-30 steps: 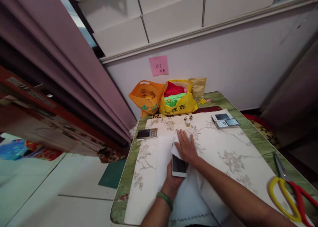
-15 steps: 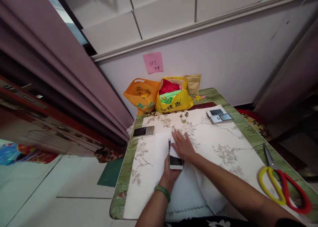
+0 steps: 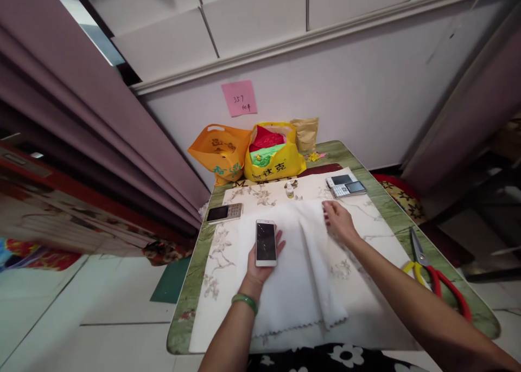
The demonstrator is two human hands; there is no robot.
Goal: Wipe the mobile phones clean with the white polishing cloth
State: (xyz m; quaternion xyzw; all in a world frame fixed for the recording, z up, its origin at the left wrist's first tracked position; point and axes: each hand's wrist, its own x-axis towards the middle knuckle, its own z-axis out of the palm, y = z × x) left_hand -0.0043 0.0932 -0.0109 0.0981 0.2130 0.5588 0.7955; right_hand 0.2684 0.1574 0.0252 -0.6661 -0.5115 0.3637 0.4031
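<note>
My left hand (image 3: 260, 266) lies palm up over a white cloth (image 3: 293, 274) and cradles a white smartphone (image 3: 266, 242) with a dark, cracked screen facing up. A green bangle (image 3: 245, 301) circles that wrist. My right hand (image 3: 338, 222) rests on the far right edge of the cloth, fingers bent and pinching its corner. The cloth is spread on a floral paper sheet (image 3: 366, 263) covering the green table (image 3: 480, 318), with a fold running down its right half.
A gold keypad phone (image 3: 224, 212) lies at the sheet's far left, two more phones (image 3: 347, 186) at the far right, a small bottle (image 3: 289, 189) between them. Yellow and red scissors (image 3: 431, 271) lie on the right. Orange (image 3: 220, 152) and yellow (image 3: 272, 158) bags stand against the wall.
My right hand left the phone and moved right to the cloth's edge, pulling the cloth open. The phone's screen is now uncovered in my left hand.
</note>
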